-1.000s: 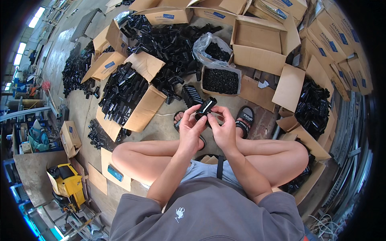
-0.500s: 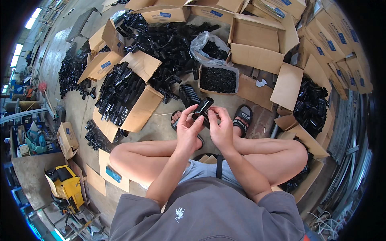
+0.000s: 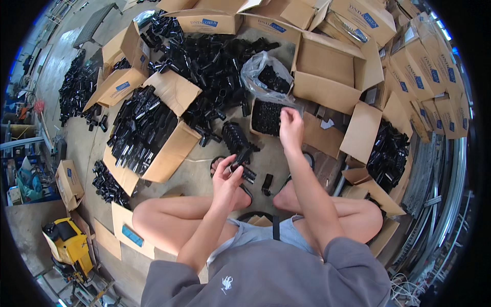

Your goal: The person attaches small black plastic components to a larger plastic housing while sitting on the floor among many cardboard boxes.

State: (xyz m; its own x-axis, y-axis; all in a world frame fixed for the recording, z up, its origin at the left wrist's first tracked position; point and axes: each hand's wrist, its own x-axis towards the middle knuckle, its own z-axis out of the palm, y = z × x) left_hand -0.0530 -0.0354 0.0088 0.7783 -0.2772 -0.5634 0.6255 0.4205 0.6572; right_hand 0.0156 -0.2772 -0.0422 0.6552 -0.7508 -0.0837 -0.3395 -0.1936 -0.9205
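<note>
My left hand (image 3: 225,179) is closed around a glossy black tube fitting (image 3: 249,175), held low in front of my shins. My right hand (image 3: 291,128) reaches forward over the right side of a small carton (image 3: 253,128) filled with small black parts (image 3: 266,116). Its fingers are bent together, and whether they pinch a part cannot be made out. A row of stacked black fittings (image 3: 236,136) stands on the floor just beyond my left hand. One loose black fitting (image 3: 267,183) lies on the floor between my feet.
A clear plastic bag (image 3: 250,74) of black parts sits behind the small carton. Open cartons of black fittings stand left (image 3: 171,156) and right (image 3: 401,179), with a large loose pile (image 3: 215,61) ahead. A phone (image 3: 133,236) lies on cardboard at my left.
My right hand has left the fitting and moved forward to the small carton. My left hand, still holding a fitting, has lowered toward me. A loose fitting now shows between my feet.
</note>
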